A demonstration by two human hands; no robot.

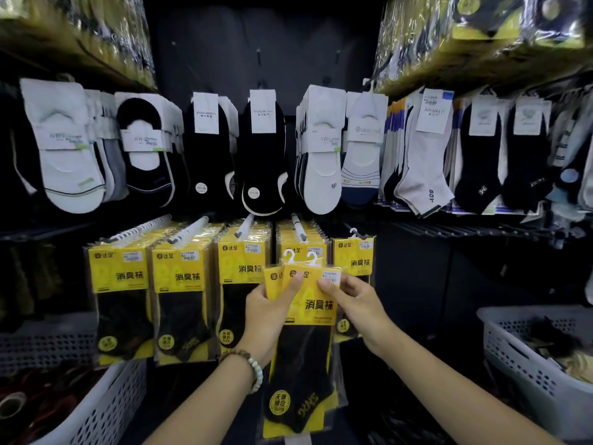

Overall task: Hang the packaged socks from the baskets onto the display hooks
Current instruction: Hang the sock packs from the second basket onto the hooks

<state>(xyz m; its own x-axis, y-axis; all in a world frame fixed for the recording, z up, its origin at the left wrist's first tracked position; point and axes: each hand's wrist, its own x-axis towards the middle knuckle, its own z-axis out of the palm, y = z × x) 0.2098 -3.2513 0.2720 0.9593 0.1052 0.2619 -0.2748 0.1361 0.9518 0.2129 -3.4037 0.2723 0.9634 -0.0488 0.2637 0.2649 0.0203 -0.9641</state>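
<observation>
Held packs: I count two yellow sock packs [309, 316] fanned one behind the other, each with a white plastic hanger hook [312, 258] at its top; more may hide behind, I cannot tell.
Left hand: my left hand [268, 311] grips the packs at their 9 o'clock edge, thumb pressed across the front card, fingers wrapped behind; a bead bracelet [253, 367] circles the wrist.
Right hand: my right hand [351, 300] pinches the front pack's upper corner at 2 o'clock, thumb on the white label, fingers behind.
Pack versus hands: the packs sit between both hands, hanger hooks rising at 12 o'clock above the fingertips, the dark sock end hanging toward 6 o'clock.
Display hooks: I count four white-sleeved display hooks [300, 228] in the lower row, plus a fifth bare one at 1 o'clock of the packs.
Hung stacks: five stacks of hung yellow packs [184, 293], directly behind the held ones.
Baskets: two white baskets; left basket [106, 409] at 8 o'clock, right basket [526, 358] at 3 o'clock.
Upper row: loose socks [321, 155] on white cards hang at 12 o'clock.
</observation>
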